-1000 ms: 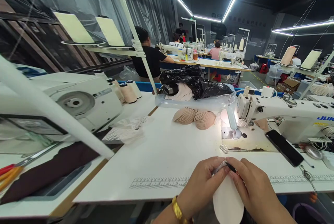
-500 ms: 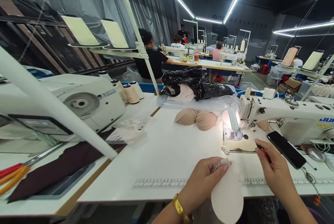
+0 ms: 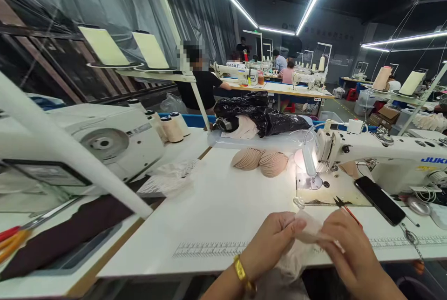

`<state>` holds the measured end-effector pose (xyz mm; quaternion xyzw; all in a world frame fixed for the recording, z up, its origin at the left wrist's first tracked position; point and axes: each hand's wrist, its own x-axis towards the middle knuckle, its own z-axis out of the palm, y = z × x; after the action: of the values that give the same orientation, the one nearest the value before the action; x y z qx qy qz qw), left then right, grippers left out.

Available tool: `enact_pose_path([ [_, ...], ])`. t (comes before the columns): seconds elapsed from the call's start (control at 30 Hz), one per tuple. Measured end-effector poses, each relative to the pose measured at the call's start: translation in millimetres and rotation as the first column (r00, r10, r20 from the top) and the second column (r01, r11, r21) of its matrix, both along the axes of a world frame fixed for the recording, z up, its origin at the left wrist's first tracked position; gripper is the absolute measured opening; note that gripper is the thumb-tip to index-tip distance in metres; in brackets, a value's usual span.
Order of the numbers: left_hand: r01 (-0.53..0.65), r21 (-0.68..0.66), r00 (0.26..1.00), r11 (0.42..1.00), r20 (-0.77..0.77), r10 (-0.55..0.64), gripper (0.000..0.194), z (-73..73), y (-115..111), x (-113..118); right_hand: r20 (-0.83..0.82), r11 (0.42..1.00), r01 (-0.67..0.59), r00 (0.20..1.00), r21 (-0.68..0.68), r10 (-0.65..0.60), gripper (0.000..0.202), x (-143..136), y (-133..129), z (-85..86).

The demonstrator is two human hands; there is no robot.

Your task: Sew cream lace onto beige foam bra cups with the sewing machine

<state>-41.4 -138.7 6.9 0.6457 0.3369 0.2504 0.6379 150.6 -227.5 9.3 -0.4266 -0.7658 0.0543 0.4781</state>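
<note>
A pale, thin fabric piece is stretched between my two hands over the front edge of the sewing table. My left hand pinches its left end between thumb and fingers. At the other end, the fingers of my right hand are closed on the fabric. Part of the piece hangs in folds below, slightly blurred. Just behind my right hand, thread snips with a red handle lie on the table. Beyond them is the sewing machine, its lamp lit over the needle plate.
Two fanned stacks of beige cup-shaped pieces lie left of the needle. A phone rests at the right. White lacy fabric, thread cones and orange-handled scissors are at the left. A black plastic bag sits behind; co-workers sit beyond.
My right hand has let go of the dark snips, now on the table, and moved down-left onto the fabric. The piece, which hung flat from my left hand, is now drawn up and folded.
</note>
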Motion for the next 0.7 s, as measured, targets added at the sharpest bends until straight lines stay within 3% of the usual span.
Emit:
enact_pose_path([
  [0.07, 0.119, 0.008, 0.993, 0.993, -0.022, -0.118, 0.065, 3.6, 0, -6, -0.274, 0.966, 0.017, 0.957, -0.258, -0.09, 0.018, 2, 3, 5.6],
  [0.13, 0.258, 0.04, 0.966, 0.965, -0.044, -0.256, 0.061, 9.8, -4, -15, -0.478, 0.905, -0.017, 0.853, -0.425, -0.209, 0.027, 14, 11, 7.9],
  [0.2, 0.471, 0.079, 0.882, 0.878, -0.01, -0.472, 0.063, 17.6, -11, -23, -0.65, 0.897, 0.02, 0.682, -0.442, -0.335, 0.035, 31, 21, 7.5],
  [0.27, 0.63, 0.124, 0.769, 0.767, 0.039, -0.638, 0.069, 26.2, -19, -31, -0.783, 0.895, 0.193, 0.432, -0.403, -0.446, 0.043, 50, 30, 3.8],
  [0.3, 0.631, 0.135, 0.764, 0.764, 0.059, -0.642, 0.07, 30.4, -21, -34, -0.814, 0.882, 0.254, 0.347, -0.397, -0.466, 0.045, 57, 32, 0.4],
  [0.33, 0.573, 0.128, 0.809, 0.809, 0.071, -0.584, 0.069, 34.3, -22, -36, -0.82, 0.88, 0.245, 0.327, -0.407, -0.47, 0.045, 62, 34, -4.1],
  [0.4, 0.31, 0.067, 0.947, 0.948, 0.062, -0.314, 0.061, 40.2, -16, -39, -0.783, 0.88, 0.101, 0.418, -0.464, -0.461, 0.042, 60, 36, -15.3],
  [0.43, 0.156, 0.035, 0.986, 0.987, 0.046, -0.158, 0.057, 41.9, -10, -39, -0.757, 0.869, 0.022, 0.481, -0.494, -0.442, 0.041, 55, 37, -20.9],
  [0.5, -0.06, 0.004, 0.998, 0.998, 0.005, 0.06, 0.054, 42.6, 3, -41, -0.713, 0.837, -0.09, 0.577, -0.54, -0.398, 0.041, 37, 43, -29.5],
  [0.6, -0.17, 0.035, 0.985, 0.985, 0.0, 0.17, 0.053, 39.6, 17, -47, -0.686, 0.828, -0.173, 0.66, -0.534, -0.305, 0.047, 6, 60, -31.5],
  [0.7, -0.166, 0.114, 0.986, 0.979, 0.004, 0.167, 0.052, 37.3, 21, -53, -0.546, 0.864, -0.081, 0.803, -0.498, -0.239, 0.053, -20, 73, -24.7],
])
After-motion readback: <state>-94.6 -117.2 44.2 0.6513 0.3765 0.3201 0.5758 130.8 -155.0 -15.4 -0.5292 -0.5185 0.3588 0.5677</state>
